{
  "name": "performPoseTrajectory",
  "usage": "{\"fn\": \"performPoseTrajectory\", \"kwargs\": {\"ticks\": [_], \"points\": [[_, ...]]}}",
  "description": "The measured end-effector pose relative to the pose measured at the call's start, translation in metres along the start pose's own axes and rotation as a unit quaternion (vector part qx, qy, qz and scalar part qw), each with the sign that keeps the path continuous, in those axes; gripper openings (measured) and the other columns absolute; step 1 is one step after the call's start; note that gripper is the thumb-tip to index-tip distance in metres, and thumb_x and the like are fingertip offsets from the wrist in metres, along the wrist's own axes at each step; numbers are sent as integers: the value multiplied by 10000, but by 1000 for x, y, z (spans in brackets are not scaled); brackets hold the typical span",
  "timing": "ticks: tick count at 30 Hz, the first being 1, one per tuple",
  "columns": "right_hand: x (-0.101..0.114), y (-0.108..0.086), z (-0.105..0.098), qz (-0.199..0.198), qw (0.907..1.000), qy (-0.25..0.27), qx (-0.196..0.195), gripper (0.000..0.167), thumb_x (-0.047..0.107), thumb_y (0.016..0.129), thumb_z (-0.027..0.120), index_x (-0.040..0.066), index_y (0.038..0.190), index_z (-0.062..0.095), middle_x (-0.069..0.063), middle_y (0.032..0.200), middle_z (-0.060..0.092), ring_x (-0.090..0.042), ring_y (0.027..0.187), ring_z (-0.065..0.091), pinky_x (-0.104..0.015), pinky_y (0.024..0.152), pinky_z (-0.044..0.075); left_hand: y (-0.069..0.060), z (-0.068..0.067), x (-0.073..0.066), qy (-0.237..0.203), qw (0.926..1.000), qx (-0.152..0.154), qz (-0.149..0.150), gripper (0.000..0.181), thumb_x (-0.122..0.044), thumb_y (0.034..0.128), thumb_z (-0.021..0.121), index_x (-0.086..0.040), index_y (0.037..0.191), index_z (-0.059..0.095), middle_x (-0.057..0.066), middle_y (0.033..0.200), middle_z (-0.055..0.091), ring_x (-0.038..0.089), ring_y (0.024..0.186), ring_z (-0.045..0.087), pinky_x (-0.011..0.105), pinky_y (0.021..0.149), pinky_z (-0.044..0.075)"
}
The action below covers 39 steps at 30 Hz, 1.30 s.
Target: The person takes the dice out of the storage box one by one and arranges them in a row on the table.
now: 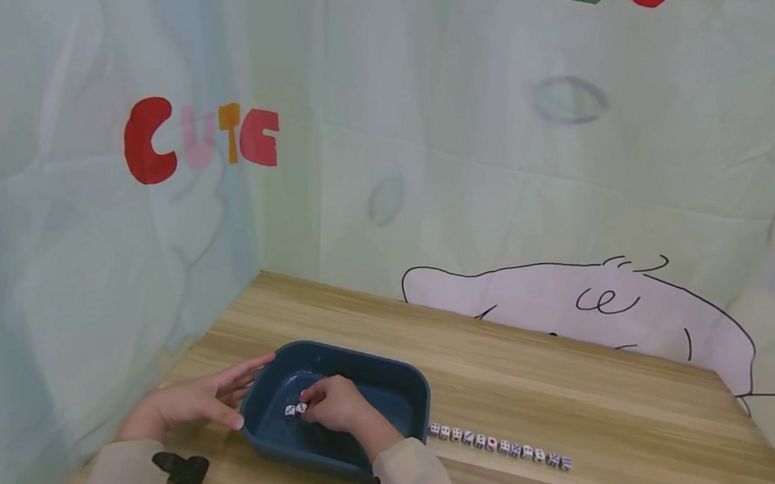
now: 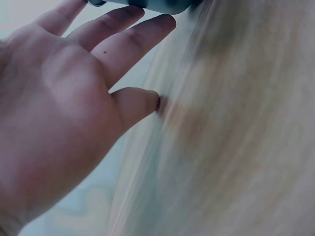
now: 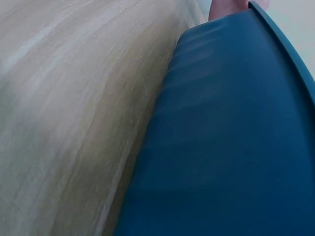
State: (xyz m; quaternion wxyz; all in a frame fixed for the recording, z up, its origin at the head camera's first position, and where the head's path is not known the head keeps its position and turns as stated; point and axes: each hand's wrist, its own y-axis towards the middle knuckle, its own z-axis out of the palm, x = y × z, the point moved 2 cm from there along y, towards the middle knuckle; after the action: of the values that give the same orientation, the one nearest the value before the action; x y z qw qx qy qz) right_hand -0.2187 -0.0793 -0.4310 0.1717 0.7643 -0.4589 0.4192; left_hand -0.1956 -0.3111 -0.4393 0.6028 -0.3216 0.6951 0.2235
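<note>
A dark blue plastic tub (image 1: 333, 464) stands on the table, with white dice inside it. My right hand (image 1: 339, 404) reaches over the near wall into the tub, its curled fingers pinching a die (image 1: 301, 408). Just left of that die lies another die (image 1: 290, 411). My left hand (image 1: 197, 401) is at the tub's left end, fingers spread along the outside and thumb near the front corner. In the left wrist view the left hand (image 2: 74, 83) shows its palm, with fingertips at the tub (image 2: 162, 5). The right wrist view shows the tub's outer wall (image 3: 221, 123); the right hand is hidden there.
A straight row of several dice (image 1: 492, 443) runs rightward from the tub's right end on the wooden table (image 1: 621, 416). Printed cloth walls (image 1: 340, 153) enclose the table at the left and back. A black strap piece (image 1: 184, 472) is at the left wrist.
</note>
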Motion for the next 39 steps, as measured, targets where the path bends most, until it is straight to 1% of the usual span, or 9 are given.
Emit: {"fn": "performPoseTrajectory", "kwargs": {"ticks": [7, 12, 18, 22, 26, 29, 33, 36, 39], "points": [[2, 2, 2, 88, 9997, -210, 15, 89, 32, 794, 743, 26, 880, 721, 21, 697, 609, -79, 606, 480, -197, 566, 401, -1, 0, 1, -141, 9999, 10, 32, 953, -117, 889, 673, -89, 1542, -22, 387, 1519, -58, 607, 1352, 81, 271, 976, 401], [1, 3, 3, 37, 9993, -380, 2, 70, 37, 785, 753, 18, 841, 717, 26, 682, 592, -84, 607, 475, -199, 568, 395, 0, 1, 0, -158, 9998, 27, 98, 956, -103, 888, 670, -73, 1537, -31, 390, 1515, -64, 601, 1353, 89, 265, 980, 398], [0, 1, 2, 31, 9986, -523, -54, 54, 44, 784, 753, 18, 818, 719, 21, 675, 589, -92, 607, 479, -204, 573, 401, 1, 2, 3, -220, 9997, -15, 116, 961, -101, 878, 678, -84, 1542, -16, 379, 1522, -55, 587, 1361, 103, 258, 984, 393], [-1, -1, 0, -31, 9987, -495, -72, 56, 43, 798, 742, 14, 842, 724, 4, 708, 612, -106, 628, 493, -218, 587, 421, 2, 2, 5, -235, 9997, -52, 77, 963, -100, 873, 682, -110, 1549, -3, 367, 1530, -47, 573, 1368, 117, 274, 987, 388], [0, -4, -3, -162, 9989, -444, -57, 78, 60, 815, 734, 21, 882, 732, 10, 749, 634, -97, 663, 509, -226, 621, 446, 2, 2, 4, -224, 9997, -96, -7, 965, -111, 872, 683, -122, 1552, -2, 358, 1536, -45, 575, 1370, 112, 297, 987, 378], [1, -9, -8, -277, 9990, -325, -89, 90, 77, 818, 737, 39, 899, 737, 24, 768, 643, -81, 679, 522, -225, 640, 460, 1, 2, 2, -164, 9998, -114, -72, 968, -122, 875, 683, -109, 1548, -12, 354, 1539, -50, 588, 1367, 98, 312, 987, 374], [3, -18, -18, -373, 9992, -34, -120, 90, 89, 829, 732, 51, 910, 737, 34, 776, 640, -81, 684, 539, -235, 626, 471, 1, 2, 1, -78, 9998, -123, -136, 967, -141, 879, 683, -106, 1547, -16, 352, 1541, -49, 597, 1364, 97, 347, 993, 376], [5, -25, -28, -435, 9989, 110, -103, 90, 102, 844, 720, 56, 920, 736, 43, 779, 629, -87, 695, 547, -243, 616, 472, 1, 1, 1, -125, 9997, -101, -160, 964, -147, 882, 683, -120, 1551, -10, 349, 1543, -51, 592, 1368, 89, 355, 995, 379], [6, -31, -39, -541, 9984, 90, -110, 95, 123, 857, 708, 69, 930, 735, 57, 790, 630, -82, 718, 555, -242, 636, 475, 0, 1, 2, -221, 9996, -81, -156, 963, -141, 881, 686, -136, 1554, -2, 347, 1543, -59, 585, 1372, 76, 335, 988, 389]]}}
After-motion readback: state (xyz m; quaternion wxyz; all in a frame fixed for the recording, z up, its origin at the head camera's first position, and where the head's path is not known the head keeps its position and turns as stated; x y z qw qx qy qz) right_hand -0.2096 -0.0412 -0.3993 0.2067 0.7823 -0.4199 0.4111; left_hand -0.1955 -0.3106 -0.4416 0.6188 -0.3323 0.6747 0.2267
